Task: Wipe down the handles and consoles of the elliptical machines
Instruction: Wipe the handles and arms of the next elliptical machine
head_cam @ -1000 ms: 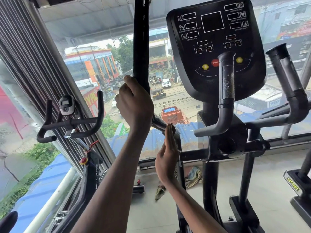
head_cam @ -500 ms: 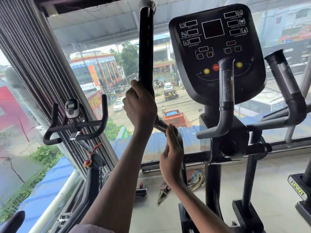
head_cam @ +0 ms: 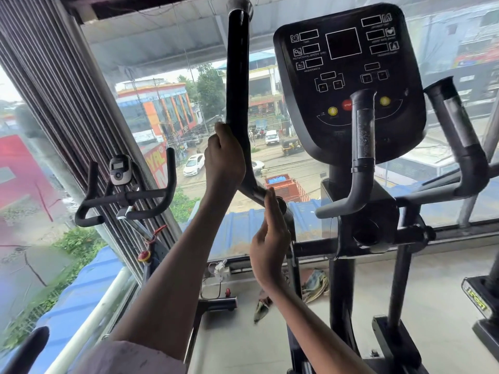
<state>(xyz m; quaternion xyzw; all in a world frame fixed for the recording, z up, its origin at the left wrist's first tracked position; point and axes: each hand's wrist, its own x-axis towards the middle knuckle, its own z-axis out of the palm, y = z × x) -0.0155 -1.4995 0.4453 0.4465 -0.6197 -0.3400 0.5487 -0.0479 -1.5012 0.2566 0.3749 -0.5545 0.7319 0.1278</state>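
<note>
black foam covers the tall upright moving handle (head_cam: 237,85) of the elliptical machine, at centre-left of the view; its capped top nearly reaches the upper frame edge. the left hand (head_cam: 224,157) has its grip wrapped round this handle low down, just above the bend. the right hand (head_cam: 270,238) lies below it with fingers straight, grip wide, fingertips touching the grey metal joint under the bend; whether a cloth sits under either hand cannot be made out. the black console with yellow and red buttons (head_cam: 348,66) stands right of the handle, its lower middle hidden behind a short curved grey fixed handle (head_cam: 363,147). a second black fixed handle (head_cam: 456,130) is at right, beside it. small console lettering is mostly unreadable. a black stationary bike handlebar with small grey display (head_cam: 121,190) stands at left. crumpled rags (head_cam: 314,284) lie on the pale concrete floor (head_cam: 445,287) by the glass window wall (head_cam: 167,49), partly hidden by the frame. a street with cars shows outside, blurred at left.
</note>
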